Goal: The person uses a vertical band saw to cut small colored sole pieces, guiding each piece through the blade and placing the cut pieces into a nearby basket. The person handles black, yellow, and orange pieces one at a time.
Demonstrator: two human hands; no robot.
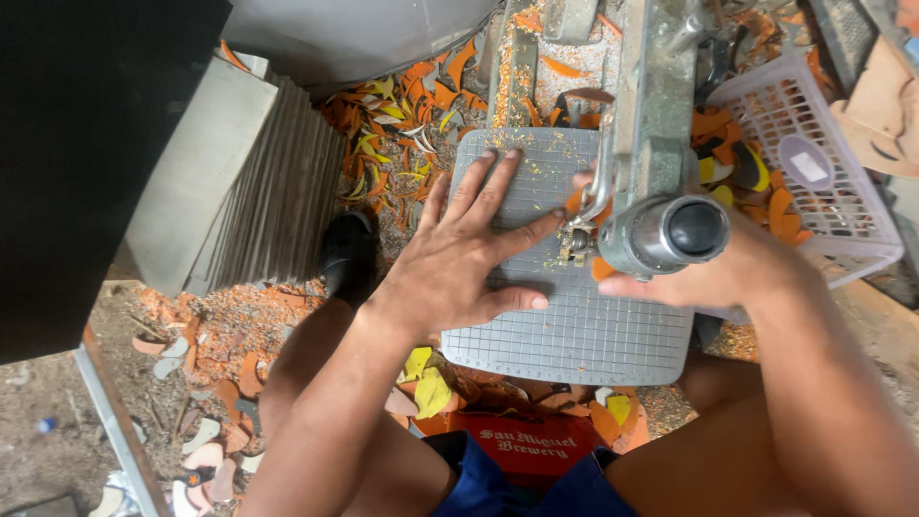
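My left hand [469,249] lies flat, fingers spread, on a grey gridded sheet [574,330] that rests on a machine table. My right hand [699,278] presses the sheet's right side, partly hidden under the machine's metal arm and round knob [670,230]. A small orange piece [603,268] shows by my right fingers, near the machine's cutting head [577,237]. Orange and yellow dust lies on the sheet around the head.
A stack of grey sheets [258,191] leans at the left. Orange and yellow offcuts [402,124] litter the floor. A pale lilac plastic basket [823,163] with scraps stands at the right. A red crate [526,445] sits under my knees.
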